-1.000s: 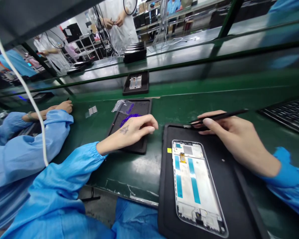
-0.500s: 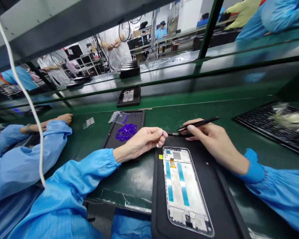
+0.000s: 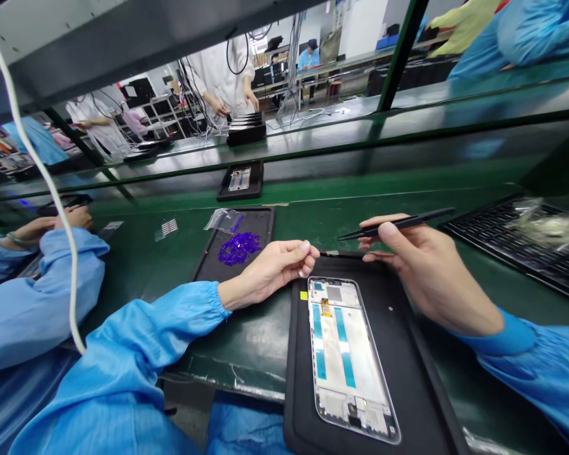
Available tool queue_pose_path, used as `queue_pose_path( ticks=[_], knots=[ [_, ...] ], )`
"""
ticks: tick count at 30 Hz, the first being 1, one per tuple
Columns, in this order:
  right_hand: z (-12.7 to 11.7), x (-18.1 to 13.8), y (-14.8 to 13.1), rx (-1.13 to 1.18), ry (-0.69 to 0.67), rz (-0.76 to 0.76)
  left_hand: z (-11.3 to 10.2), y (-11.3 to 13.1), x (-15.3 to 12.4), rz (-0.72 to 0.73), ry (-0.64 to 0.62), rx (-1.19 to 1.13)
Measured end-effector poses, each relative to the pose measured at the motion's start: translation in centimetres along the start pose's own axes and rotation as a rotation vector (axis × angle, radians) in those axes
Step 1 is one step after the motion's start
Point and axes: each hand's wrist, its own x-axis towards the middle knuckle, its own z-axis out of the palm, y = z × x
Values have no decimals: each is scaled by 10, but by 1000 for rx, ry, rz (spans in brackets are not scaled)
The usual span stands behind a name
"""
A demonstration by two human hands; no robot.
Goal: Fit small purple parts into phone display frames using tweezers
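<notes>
My right hand (image 3: 420, 268) holds black tweezers (image 3: 403, 222), their tips pointing left, above the far edge of a black tray (image 3: 408, 379). My left hand (image 3: 279, 268) is closed in a pinch near the tray's far left corner. What sits between its fingertips is too small to make out. A silver phone frame (image 3: 360, 341) with blue strips and an orange flex piece lies in the tray below both hands. Beyond my left hand, a second black tray (image 3: 265, 221) holds a pile of small purple pieces (image 3: 239, 248) and a clear plastic bag (image 3: 224, 220).
A black grid tray (image 3: 516, 234) with a plastic bag stands at right. Another tray (image 3: 225, 189) with a phone frame sits farther back. At left are a co-worker's hands (image 3: 73, 218), a white cable (image 3: 38, 158) and a small sheet (image 3: 169, 229). People stand beyond the bench.
My right hand has drawn back to the right, and the tweezers now stand apart from my left hand. My left hand keeps its pinch. The co-worker's hands at left have moved away leftward.
</notes>
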Motion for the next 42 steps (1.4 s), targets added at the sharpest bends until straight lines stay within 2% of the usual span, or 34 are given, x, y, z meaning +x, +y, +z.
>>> queue_pose_path(
  ticks=[6, 13, 17, 21, 30, 42],
  knots=[
    [1, -4, 2, -10, -25, -22, 0, 1, 0, -9, 11, 79],
    [-2, -11, 5, -145, -120, -158, 3, 5, -4, -90, 13, 176],
    [-1, -10, 5, -142, -95, -146, 0, 6, -3, -108, -37, 193],
    [-1, -9, 4, -129, -76, -148, 0, 5, -4, -93, -33, 238],
    [-4, -13, 3, -212, -103, -185, 9, 1, -11, -61, 78, 282],
    [4, -26, 3, -391, -142, -81, 16, -8, -17, -56, 219, 210]
  ],
)
